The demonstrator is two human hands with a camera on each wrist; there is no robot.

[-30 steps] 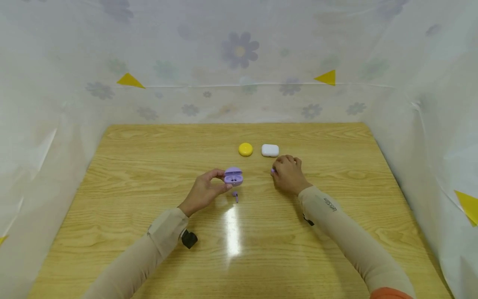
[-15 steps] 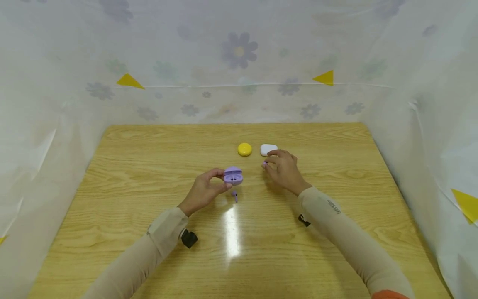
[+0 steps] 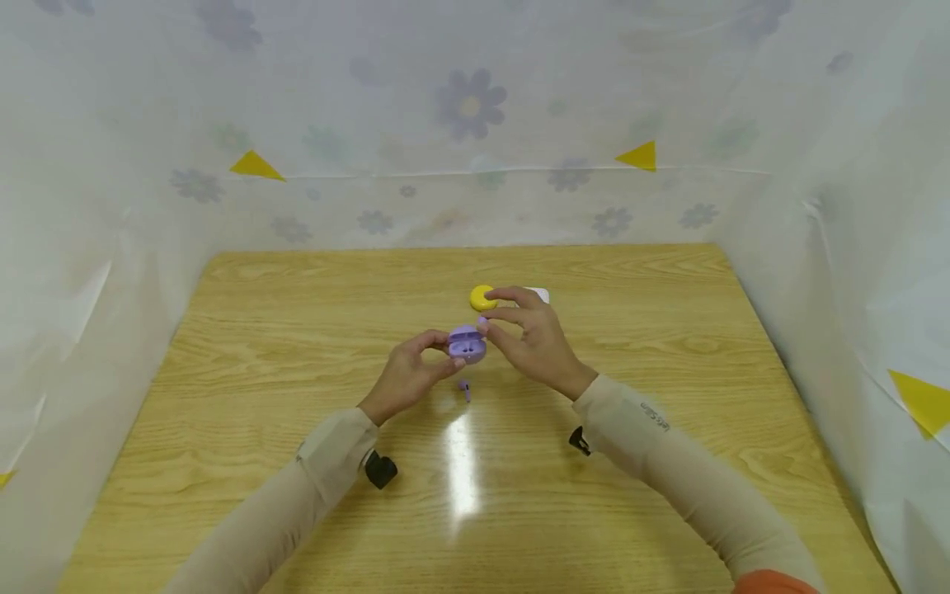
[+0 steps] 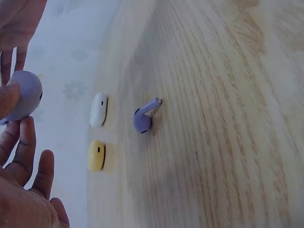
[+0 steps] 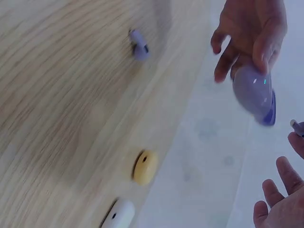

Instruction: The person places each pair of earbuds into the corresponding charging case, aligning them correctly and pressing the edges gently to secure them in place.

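Note:
My left hand (image 3: 406, 375) grips a purple earbud case (image 3: 467, 350), its lid raised, by the left side with thumb and fingers, above the table. At the case's upper right, my right hand (image 3: 540, 342) pinches a purple earbud (image 3: 482, 322) between thumb and index finger. In the right wrist view only the stem end of that earbud (image 5: 297, 126) shows at the edge. Another purple earbud (image 4: 146, 115) lies on the table just below the case in the head view. The inside of the case is too small to make out clearly.
A yellow round case (image 3: 482, 298) sits on the wooden table (image 3: 297, 330) beyond the hands. Beside it, a white case (image 4: 99, 109) is mostly covered by my right hand in the head view. Flower-patterned sheeting (image 3: 416, 124) encloses the back and sides.
My right hand has carried its earbud left and away from me, from near the white case to the purple case. The left hand holds the case in almost the same spot.

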